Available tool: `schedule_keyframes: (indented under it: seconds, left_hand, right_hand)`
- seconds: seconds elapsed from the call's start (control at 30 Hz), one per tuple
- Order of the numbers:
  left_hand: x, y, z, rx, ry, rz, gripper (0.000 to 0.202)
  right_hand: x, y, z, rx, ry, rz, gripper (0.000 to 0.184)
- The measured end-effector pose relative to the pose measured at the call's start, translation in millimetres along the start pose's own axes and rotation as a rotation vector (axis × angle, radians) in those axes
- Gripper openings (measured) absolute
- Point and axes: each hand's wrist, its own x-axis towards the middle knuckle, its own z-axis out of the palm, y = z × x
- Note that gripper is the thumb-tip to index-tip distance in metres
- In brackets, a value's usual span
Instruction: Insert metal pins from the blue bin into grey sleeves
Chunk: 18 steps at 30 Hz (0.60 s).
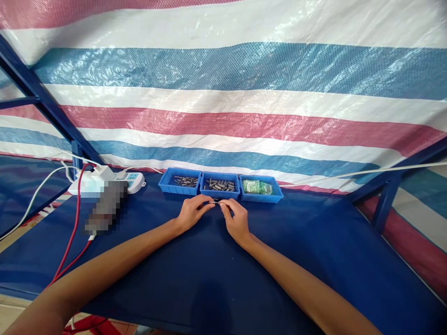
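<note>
My left hand [192, 211] and my right hand [236, 220] meet in front of the middle bin, fingertips pinched together. Between them is a small, slim piece [216, 202], dark with a bright metallic edge; its kind is too small to make out. Both hands appear to grip it, one at each end. Just beyond the fingers stands a blue bin of short grey cylinders [223, 185]. To its left, another blue bin holds thin, dark metal pieces [186, 181]. The right-hand bin contains small clear and green packets [257, 187].
A white power strip [136, 182] with plugs and cables lies at the left of the blue table [279, 260]. Beside it is a blurred-out dark object [106, 209] with a red cable [75, 232]. Striped sheeting [244, 102] hangs behind, between blue frame bars [52, 104].
</note>
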Motion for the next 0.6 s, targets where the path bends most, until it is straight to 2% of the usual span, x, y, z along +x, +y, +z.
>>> schedule_keyframes:
  seconds: [0.3,0.47,0.6]
  left_hand:
    - [0.1,3.2,-3.5,0.011,0.048,0.025,0.014]
    - [-1.8,6.6,-4.9,0.0,0.004,0.063,0.018]
    - [-3.5,7.7,-4.9,-0.011,-0.005,0.008,0.019]
  right_hand:
    - [0.3,1.3,2.3,-0.016,-0.052,0.019,0.02]
    - [-0.8,7.6,6.2,-0.067,-0.142,0.019,0.026]
    - [-1.9,9.2,6.4,-0.121,-0.178,0.033,0.029]
